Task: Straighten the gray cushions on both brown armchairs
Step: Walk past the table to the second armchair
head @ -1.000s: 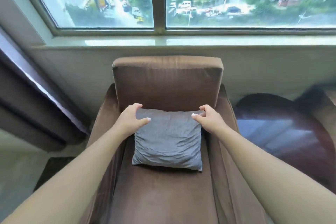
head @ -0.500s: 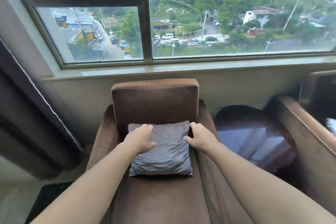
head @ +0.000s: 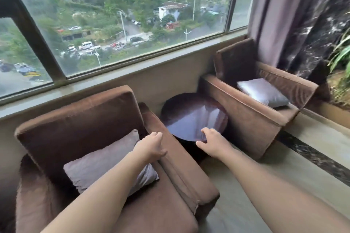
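A person looks down at two brown armchairs set along a wide window [head: 123,17], with both bare forearms reaching forward from the bottom of the view. The whole picture is slightly blurred.

The near armchair [head: 180,172] fills the lower left. A gray cushion [head: 98,164] leans upright against its backrest, resting on the seat; the left forearm crosses in front of the cushion's right side and hides part of it. The left hand [head: 149,147] is above the chair's right armrest, just past the cushion's upper right corner, fingers loosely curled and holding nothing. Whether the hand brushes the cushion cannot be told.

The right hand [head: 212,142] is held out in front of the edge of a round dark table [head: 189,113] that stands between the two chairs. Its fingers are spread apart and empty. Whether they touch the tabletop cannot be told.

The far armchair [head: 251,119] sits at the right, turned at an angle. A second gray cushion [head: 263,92] lies on its seat, tilted rather than upright; its lower edge is hidden behind the near armrest.

A dark curtain [head: 278,15] hangs behind that chair, and green plant leaves [head: 341,53] are cut off at the right edge.
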`<state>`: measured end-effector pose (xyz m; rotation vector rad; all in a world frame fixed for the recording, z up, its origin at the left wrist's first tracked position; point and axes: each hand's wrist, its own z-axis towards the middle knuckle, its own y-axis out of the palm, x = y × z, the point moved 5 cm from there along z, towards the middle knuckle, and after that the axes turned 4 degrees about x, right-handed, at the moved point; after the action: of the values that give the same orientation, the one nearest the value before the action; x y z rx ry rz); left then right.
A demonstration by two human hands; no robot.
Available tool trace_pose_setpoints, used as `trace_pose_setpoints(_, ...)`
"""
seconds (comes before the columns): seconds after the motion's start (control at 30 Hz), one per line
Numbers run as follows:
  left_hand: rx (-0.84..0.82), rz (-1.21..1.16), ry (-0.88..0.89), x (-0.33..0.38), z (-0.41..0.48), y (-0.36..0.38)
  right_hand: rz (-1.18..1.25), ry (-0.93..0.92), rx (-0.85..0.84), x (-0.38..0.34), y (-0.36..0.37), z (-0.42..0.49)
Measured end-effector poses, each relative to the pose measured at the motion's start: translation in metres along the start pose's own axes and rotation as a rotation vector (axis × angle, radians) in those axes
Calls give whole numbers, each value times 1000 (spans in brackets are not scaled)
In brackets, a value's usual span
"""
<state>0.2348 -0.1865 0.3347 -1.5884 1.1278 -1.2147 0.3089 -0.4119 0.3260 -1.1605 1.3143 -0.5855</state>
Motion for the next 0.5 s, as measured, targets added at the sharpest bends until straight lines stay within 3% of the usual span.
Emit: trace_pose_setpoints(0.5,-25,81,368,398,204,52,98,406,132,389,-170,-9)
